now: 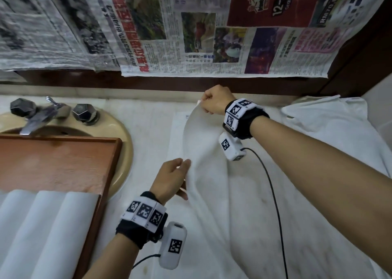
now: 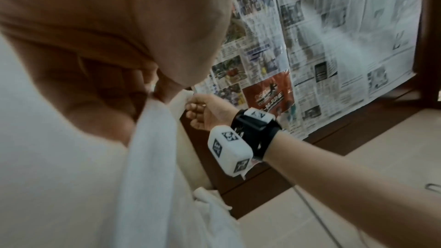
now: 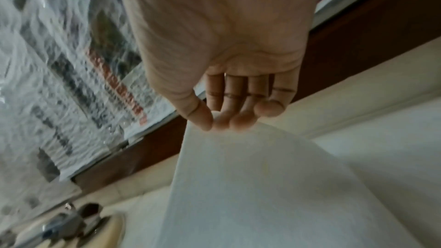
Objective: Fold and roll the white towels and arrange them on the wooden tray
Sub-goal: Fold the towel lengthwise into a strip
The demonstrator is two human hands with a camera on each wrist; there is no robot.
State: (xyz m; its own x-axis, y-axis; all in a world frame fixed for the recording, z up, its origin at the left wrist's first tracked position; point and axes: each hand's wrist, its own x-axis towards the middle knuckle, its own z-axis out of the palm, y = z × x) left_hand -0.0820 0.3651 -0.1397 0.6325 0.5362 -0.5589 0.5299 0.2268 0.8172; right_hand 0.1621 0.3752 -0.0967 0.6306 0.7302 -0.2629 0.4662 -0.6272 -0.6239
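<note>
White towel [image 1: 203, 151] lifted off the counter: I see right hand [image 1: 214, 102] pinching its far corner, left hand [image 1: 169, 177] pinching the near edge.

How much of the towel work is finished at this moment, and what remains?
Done: three rolled towels lie side by side on the tray. In hand: the left hand and right hand each pinch an edge of one towel, lifting it over the counter to fold it. Left: rolling it, placing it on the tray, then the crumpled towel at the far right.
</note>
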